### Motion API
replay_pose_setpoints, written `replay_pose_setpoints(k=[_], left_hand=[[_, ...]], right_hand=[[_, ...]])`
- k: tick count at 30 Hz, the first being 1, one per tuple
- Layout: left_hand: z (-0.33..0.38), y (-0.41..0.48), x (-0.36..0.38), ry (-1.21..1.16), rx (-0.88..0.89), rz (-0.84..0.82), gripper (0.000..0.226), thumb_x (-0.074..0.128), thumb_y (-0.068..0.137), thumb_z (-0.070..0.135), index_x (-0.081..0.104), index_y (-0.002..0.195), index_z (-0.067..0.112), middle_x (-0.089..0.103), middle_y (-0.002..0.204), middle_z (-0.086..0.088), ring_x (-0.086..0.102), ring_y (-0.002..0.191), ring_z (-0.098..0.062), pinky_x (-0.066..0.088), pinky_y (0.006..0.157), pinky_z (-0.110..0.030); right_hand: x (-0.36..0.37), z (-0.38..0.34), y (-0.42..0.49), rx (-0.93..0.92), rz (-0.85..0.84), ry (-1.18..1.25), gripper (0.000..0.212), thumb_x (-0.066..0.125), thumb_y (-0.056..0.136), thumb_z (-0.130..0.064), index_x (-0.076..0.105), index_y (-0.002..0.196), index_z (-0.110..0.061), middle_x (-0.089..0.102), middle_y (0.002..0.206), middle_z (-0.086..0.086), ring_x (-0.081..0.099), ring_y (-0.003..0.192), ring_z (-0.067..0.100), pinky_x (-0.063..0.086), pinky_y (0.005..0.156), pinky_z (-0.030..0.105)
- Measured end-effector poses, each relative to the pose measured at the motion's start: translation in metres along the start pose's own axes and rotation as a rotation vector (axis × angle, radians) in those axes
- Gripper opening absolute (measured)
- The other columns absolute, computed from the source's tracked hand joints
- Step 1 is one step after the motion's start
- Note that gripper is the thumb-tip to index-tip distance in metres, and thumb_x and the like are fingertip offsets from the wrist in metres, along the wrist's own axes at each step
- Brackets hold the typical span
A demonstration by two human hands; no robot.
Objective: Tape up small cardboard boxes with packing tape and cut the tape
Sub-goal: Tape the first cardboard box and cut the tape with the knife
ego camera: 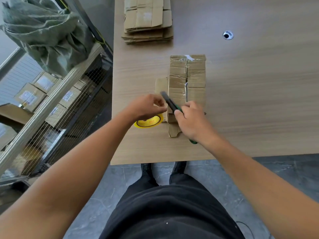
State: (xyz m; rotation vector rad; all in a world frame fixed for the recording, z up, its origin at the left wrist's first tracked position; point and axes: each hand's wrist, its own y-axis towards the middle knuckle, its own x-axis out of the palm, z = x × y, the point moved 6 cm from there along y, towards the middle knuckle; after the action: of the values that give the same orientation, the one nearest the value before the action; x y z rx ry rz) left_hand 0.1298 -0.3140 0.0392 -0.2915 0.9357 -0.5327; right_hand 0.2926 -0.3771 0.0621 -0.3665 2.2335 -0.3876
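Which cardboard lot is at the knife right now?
The taped row of boxes mid-table: its near end sits beneath the knife in the right hand. The flat stack lies far away, untouched.

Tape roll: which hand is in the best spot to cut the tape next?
Probably the right hand: it grips the knife, angled toward the left hand, which holds the tape roll beside the box.

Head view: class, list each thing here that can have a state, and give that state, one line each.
Cardboard boxes: lined up on the table, top flaps shut, tape along the seam.
Tape roll: held by the left hand.
Knife: gripped by the right hand, blurred.
Flat boxes: folded flat, stacked.
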Motion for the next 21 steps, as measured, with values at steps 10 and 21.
replay_pose_setpoints(k=[10, 21], left_hand=[[-0.054, -0.018, -0.005, -0.155, 0.086, -0.12, 0.046, 0.067, 0.094, 0.036, 0.056, 0.137, 0.024, 0.063, 0.129, 0.004, 0.071, 0.074, -0.005, 0.054, 0.067, -0.015], [-0.065, 0.002, -0.009, 0.128, 0.182, -0.02, 0.023, 0.063, 0.094, 0.044, 0.07, 0.102, 0.024, 0.068, 0.11, 0.001, 0.063, 0.095, -0.021, 0.05, 0.079, -0.034]], right_hand=[[0.028, -0.011, 0.002, 0.196, 0.008, -0.067, 0.038, 0.03, 0.108, -0.024, 0.051, 0.078, -0.014, 0.039, 0.109, 0.002, 0.043, 0.123, 0.017, 0.028, 0.086, 0.021], [0.048, -0.03, 0.011, 0.338, -0.114, -0.319, 0.044, 0.032, 0.104, -0.034, 0.058, 0.12, -0.002, 0.024, 0.148, 0.023, 0.03, 0.14, 0.039, 0.034, 0.113, 0.05]])
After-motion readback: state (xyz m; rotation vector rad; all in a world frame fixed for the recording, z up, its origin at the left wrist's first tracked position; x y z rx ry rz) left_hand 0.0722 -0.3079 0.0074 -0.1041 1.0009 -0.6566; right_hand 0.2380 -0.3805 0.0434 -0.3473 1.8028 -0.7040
